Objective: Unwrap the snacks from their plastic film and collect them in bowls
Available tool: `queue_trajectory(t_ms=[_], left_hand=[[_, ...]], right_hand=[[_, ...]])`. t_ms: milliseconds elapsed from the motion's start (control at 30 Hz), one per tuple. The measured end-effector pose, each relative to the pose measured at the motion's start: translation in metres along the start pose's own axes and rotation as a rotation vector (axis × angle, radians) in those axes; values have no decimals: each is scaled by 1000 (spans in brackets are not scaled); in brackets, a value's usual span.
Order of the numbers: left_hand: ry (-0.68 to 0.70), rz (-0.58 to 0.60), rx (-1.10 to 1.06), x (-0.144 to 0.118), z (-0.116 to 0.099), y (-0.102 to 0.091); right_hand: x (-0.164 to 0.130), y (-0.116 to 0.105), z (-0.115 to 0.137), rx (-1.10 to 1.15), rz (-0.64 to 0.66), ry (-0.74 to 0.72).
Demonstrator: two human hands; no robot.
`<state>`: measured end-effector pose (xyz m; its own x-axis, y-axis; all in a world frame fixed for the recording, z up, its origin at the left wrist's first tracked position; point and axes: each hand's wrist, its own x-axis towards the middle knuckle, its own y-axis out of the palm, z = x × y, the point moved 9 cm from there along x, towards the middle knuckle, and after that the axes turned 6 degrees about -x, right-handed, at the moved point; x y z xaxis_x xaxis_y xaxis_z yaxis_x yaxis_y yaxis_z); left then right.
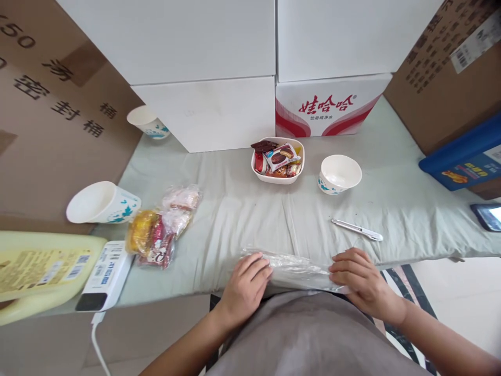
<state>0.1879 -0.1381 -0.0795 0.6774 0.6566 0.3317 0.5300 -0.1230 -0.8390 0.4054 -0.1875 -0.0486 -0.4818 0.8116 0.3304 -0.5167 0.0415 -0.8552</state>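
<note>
storeroom, stacked cartons (203, 42), snack bowl (277, 159)
</note>
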Motion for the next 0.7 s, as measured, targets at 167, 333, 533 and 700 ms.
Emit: queue_trajectory(t_ms=[167,333,533,700], left_hand=[[-40,-32,-26,55,23,-28],[27,-253,172,122,42,-66],[100,-77,229,145,68,-22],[20,65,192,118,67,13]], right_hand=[[23,-55,-6,90,-162,-4],[38,-89,7,-63,-272,-61],[31,-48,29,-226,-136,-172],[25,20,31,-20,150,-142]])
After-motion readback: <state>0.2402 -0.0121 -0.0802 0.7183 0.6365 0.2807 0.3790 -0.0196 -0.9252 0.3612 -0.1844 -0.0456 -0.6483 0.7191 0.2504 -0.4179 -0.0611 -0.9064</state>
